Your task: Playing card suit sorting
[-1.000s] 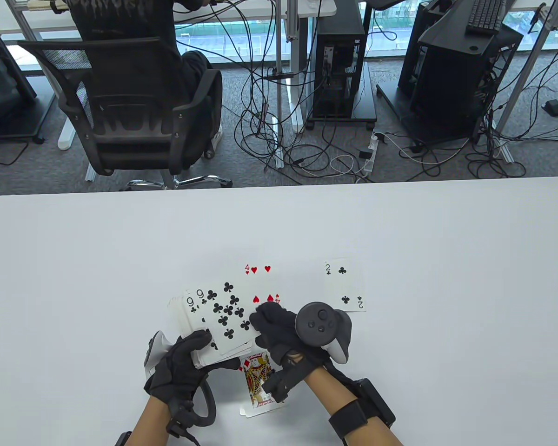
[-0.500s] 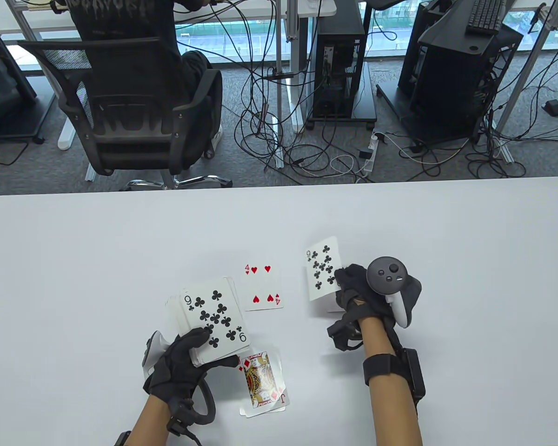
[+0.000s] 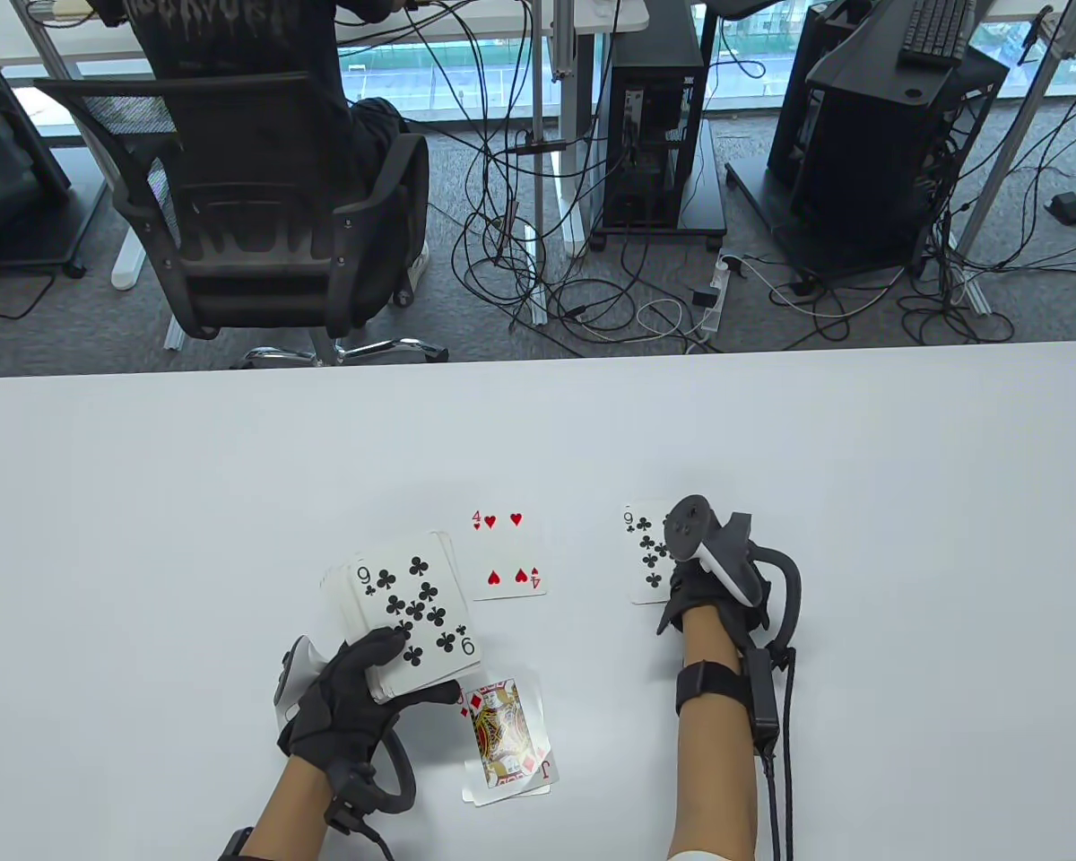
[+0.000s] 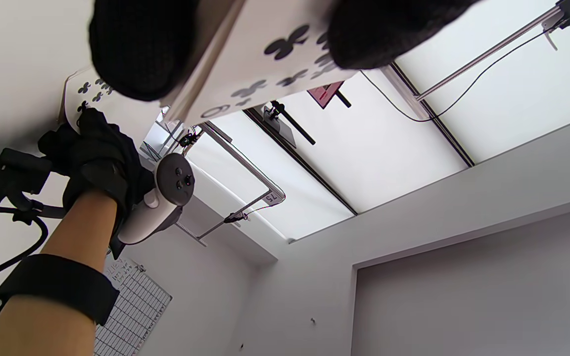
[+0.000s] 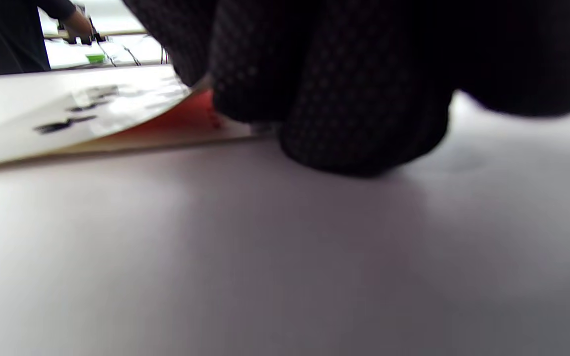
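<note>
My left hand (image 3: 408,673) grips a face-up deck (image 3: 412,619) with a clubs card on top; its fingers (image 4: 141,49) curl round the deck (image 4: 265,54) in the left wrist view. My right hand (image 3: 686,578) is low on the table at the right and pinches the near edge of a clubs card (image 3: 646,552) lying face up there. In the right wrist view its fingertips (image 5: 324,99) touch the table, and the card (image 5: 92,113) is slightly lifted, showing a red back. A four of hearts (image 3: 507,556) lies between the hands. A jack of diamonds (image 3: 507,735) lies near the left hand.
The white table (image 3: 233,493) stretches bare to the left, right and far side. Beyond its far edge, a person sits in an office chair (image 3: 251,206), among computer towers and floor cables.
My right hand drew a clubs card off the deck, carried it right and lowered it onto the two of clubs, which is now covered. The left hand and deck barely moved.
</note>
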Motion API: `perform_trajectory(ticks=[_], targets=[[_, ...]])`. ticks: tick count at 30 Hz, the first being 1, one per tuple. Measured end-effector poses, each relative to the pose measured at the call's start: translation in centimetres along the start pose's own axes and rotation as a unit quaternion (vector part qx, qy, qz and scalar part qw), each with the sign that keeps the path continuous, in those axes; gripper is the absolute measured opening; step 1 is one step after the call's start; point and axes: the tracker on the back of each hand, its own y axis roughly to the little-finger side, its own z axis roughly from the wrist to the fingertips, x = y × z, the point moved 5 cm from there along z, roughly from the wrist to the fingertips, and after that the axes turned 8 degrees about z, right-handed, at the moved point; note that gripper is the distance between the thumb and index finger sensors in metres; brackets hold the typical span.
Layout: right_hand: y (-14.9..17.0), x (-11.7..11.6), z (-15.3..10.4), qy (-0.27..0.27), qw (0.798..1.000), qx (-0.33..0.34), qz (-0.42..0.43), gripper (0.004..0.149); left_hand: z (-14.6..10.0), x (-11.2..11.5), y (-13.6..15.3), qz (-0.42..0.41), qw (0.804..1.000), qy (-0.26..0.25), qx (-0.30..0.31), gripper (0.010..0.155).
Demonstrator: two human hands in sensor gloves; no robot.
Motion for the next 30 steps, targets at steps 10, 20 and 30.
perform_trajectory(ticks=[10,20,30], targets=[[-1.2,-0.8,-0.3,-0.014,0.996,0.001,-0.091,0.042,0.0,0.0,0.0,-0.001,1.0,0.001,-0.002,0.063],[-2.8,-0.1,-2.2,0.053,0.977,0.016,-0.204,0.05,0.1,0.0,0.0,0.0,1.0,0.0,-0.001,0.063],[-10.1,4.4,-9.6,0.143,0.947,0.278,0.07,0.054,0.1,0.0,0.1,0.0,1.0,0.0,-0.002,0.063]])
